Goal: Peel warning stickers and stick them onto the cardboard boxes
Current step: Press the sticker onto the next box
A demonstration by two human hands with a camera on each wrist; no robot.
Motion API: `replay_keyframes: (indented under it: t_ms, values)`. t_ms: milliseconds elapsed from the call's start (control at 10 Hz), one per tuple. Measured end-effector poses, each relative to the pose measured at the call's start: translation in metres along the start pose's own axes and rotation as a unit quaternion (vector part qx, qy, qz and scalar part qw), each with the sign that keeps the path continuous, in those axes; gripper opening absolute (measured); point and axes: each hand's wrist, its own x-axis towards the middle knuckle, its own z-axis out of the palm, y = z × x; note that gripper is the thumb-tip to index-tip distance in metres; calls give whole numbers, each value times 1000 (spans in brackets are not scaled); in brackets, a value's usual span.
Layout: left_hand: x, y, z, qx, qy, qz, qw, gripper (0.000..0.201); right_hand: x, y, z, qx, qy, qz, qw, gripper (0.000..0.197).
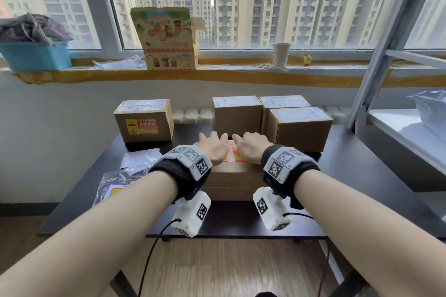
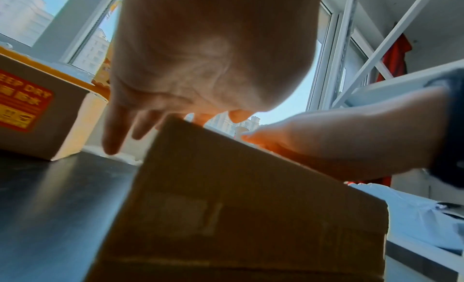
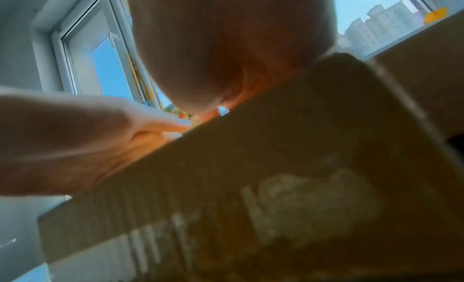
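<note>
A cardboard box (image 1: 231,181) stands in the middle of the black table (image 1: 241,222). On its top lies a red and yellow warning sticker (image 1: 233,155), mostly covered by my hands. My left hand (image 1: 212,144) presses on the sticker's left part with straight, spread fingers that reach past the box's far edge (image 2: 155,125). My right hand (image 1: 251,147) lies flat on the sticker's right part (image 2: 339,139). The right wrist view shows both hands on the box top (image 3: 276,167). Another box (image 1: 144,120) at the left carries a KEEP DRY sticker (image 1: 141,126).
Three plain boxes (image 1: 237,116) (image 1: 283,101) (image 1: 300,128) stand at the back right, just behind my hands. A plastic bag of stickers (image 1: 113,188) and white backing paper (image 1: 140,158) lie at the table's left. A metal shelf (image 1: 398,128) borders the right side.
</note>
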Motion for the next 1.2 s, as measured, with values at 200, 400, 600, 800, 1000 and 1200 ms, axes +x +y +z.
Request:
replay_keyframes:
  t_ms: [200, 400, 600, 800, 1000, 1200]
  values:
    - [9, -6, 21, -14, 43, -3, 999, 45, 10, 4, 22, -29, 74, 31, 996, 59]
    - [15, -6, 25, -44, 54, -31, 997, 49, 9, 2, 25, -29, 95, 41, 994, 56]
    - [19, -1, 26, -18, 54, -35, 998, 48, 10, -5, 22, -24, 87, 75, 993, 59]
    - [9, -1, 19, -21, 48, -32, 998, 45, 13, 2, 19, -28, 81, 39, 996, 57]
    - [11, -7, 14, -14, 48, -3, 999, 43, 18, 8, 11, 4, 64, 10, 998, 49]
    - [15, -13, 7, -19, 31, 36, 999, 41, 29, 13, 12, 32, 58, -3, 998, 48]
